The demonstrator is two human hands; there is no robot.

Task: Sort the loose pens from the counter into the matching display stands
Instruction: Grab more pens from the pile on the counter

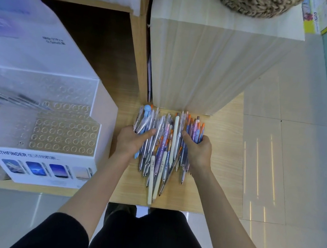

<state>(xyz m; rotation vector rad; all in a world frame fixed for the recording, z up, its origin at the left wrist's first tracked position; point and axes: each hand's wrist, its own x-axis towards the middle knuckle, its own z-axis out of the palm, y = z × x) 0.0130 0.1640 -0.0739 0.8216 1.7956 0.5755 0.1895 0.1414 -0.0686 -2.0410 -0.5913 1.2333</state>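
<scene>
A pile of loose pens [165, 144] lies on the wooden counter [220, 172], pointing toward me, in blue, clear, cream and orange-tipped kinds. My left hand [130, 142] grips the left part of the pile, fingers curled round several blue and clear pens. On the pile's right side, my right hand [197, 150] grips several orange-tipped pens. A white display stand [44, 150] marked PATHFINDER sits to the left, with rows of round holes [64, 136], none holding a pen.
A tall pale wooden block [206, 67] stands right behind the pile. A second stand with clear holes [39, 88] and a white box [25, 30] rise at the left. The counter's front edge [168, 208] is near my legs. Tiled floor lies to the right.
</scene>
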